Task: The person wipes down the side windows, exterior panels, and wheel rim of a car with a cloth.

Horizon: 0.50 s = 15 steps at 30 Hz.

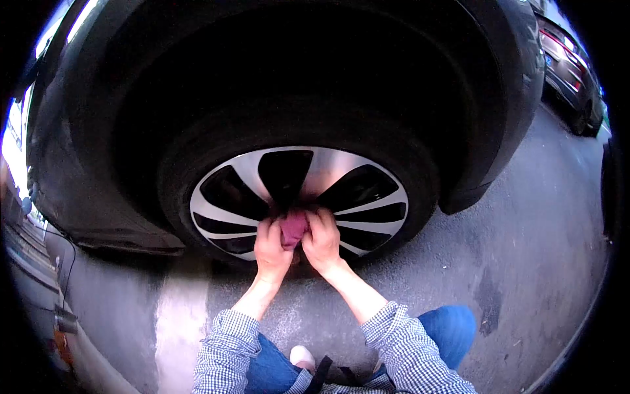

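Between my two hands is a dark pink cloth point(294, 230), bunched up in front of the lower middle of a car wheel. My left hand point(272, 249) grips its left side with curled fingers. On the other side, my right hand point(321, 241) holds the cloth's right edge, fingers also bent. Behind them is the alloy rim point(246, 169), silver spokes with black gaps, and the hands cover its hub. A black tire point(420, 177) surrounds the rim. Whether the cloth touches the rim I cannot tell.
The dark car body point(72, 171) arches over the wheel. Another car point(569, 69) stands at the upper right. Grey pavement point(512, 262) carries a pale painted stripe point(182, 322). A thin cable point(71, 262) and a curb-like edge point(92, 354) lie at left. My bent knee point(449, 331) is close by.
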Each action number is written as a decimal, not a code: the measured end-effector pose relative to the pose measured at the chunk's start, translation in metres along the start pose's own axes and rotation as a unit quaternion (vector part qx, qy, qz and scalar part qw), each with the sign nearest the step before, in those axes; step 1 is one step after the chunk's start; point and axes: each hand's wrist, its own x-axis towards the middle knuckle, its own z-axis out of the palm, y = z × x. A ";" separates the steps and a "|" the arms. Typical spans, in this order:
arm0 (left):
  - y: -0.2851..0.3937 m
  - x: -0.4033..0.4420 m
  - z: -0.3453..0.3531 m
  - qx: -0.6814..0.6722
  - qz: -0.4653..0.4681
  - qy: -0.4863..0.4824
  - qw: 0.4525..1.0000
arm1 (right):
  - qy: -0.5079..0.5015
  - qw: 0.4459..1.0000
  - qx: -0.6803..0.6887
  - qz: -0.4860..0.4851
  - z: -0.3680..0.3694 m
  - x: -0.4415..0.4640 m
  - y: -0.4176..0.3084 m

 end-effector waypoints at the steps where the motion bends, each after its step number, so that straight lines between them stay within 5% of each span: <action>1: 0.010 0.014 -0.013 -0.007 0.027 0.062 0.998 | 0.009 0.999 0.036 0.008 -0.005 0.015 -0.017; 4: 0.025 0.060 -0.046 0.028 0.072 0.232 0.970 | 0.008 0.993 0.100 -0.065 -0.015 0.062 -0.059; 7: 0.025 0.098 -0.043 -0.028 0.039 0.294 0.955 | -0.035 0.992 0.051 -0.106 -0.010 0.097 -0.073; 10: -0.008 0.074 -0.014 -0.068 0.039 0.274 0.959 | -0.066 0.985 0.004 -0.160 0.000 0.095 -0.054; 15: -0.035 0.007 -0.007 0.039 -0.107 -0.017 0.993 | -0.193 0.974 -0.048 -0.104 0.013 0.019 -0.022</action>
